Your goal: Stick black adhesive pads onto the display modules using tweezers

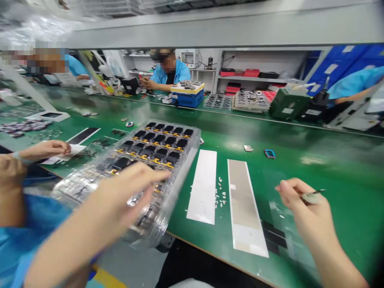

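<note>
Meanwhile, right hand (303, 204) pinching a slim tool (312, 197), left hand (132, 190) spread over a plastic tray (183, 172).

Route: green bench mat (336, 176) runs between right hand (300, 200), holding small tool (312, 197), and far-edge green case (288, 103) | Gap: between white strip (204, 186) and silver-faced strip (243, 200) | Obstacles: plastic-wrapped tray (153, 150) beneath left hand (132, 188), center-left; co-worker's hand (45, 150), far left
</note>
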Motion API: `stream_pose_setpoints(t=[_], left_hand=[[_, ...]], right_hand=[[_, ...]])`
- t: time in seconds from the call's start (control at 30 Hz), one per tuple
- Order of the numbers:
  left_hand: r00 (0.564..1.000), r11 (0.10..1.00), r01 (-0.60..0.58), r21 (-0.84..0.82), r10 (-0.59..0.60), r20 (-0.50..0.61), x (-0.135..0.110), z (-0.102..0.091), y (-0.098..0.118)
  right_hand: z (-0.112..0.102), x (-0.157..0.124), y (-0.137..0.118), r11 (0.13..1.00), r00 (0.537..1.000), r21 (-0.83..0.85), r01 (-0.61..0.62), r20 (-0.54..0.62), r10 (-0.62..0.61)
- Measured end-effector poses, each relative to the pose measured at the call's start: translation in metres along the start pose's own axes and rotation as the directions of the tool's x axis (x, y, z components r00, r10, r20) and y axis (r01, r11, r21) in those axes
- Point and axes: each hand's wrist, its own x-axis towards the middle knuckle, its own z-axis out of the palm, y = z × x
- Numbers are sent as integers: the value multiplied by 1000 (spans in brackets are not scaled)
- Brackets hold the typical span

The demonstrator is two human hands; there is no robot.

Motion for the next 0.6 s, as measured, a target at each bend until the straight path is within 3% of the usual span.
stream_pose_setpoints(t=[0.1, 0.2, 0.27, 0.33, 0.43, 0.6], left_hand=[[979, 956, -113, -273, 154, 136, -7, 52, 55], [969, 837, 149, -526, -18, 247, 2, 103, 78], [935, 666, 333, -668, -139, 327, 13, 132, 77], [897, 481, 435, -761, -161, 412, 23, 154, 70], [877, 356, 477, -804, -124, 465, 29, 173, 62], [867, 365, 492, -791, -122, 483, 26, 180, 60]], right_hand=[[13, -7, -14, 995, 987, 72, 62, 141, -72], [23, -16, -15, 969, 933, 156, 193, 275, -230], [29, -21, -9, 954, 904, 151, 258, 309, -294], [34, -26, -2, 943, 888, 101, 318, 317, -333], [43, -32, 8, 910, 855, 64, 409, 321, -406], [50, -36, 15, 878, 826, 14, 479, 332, -456]])
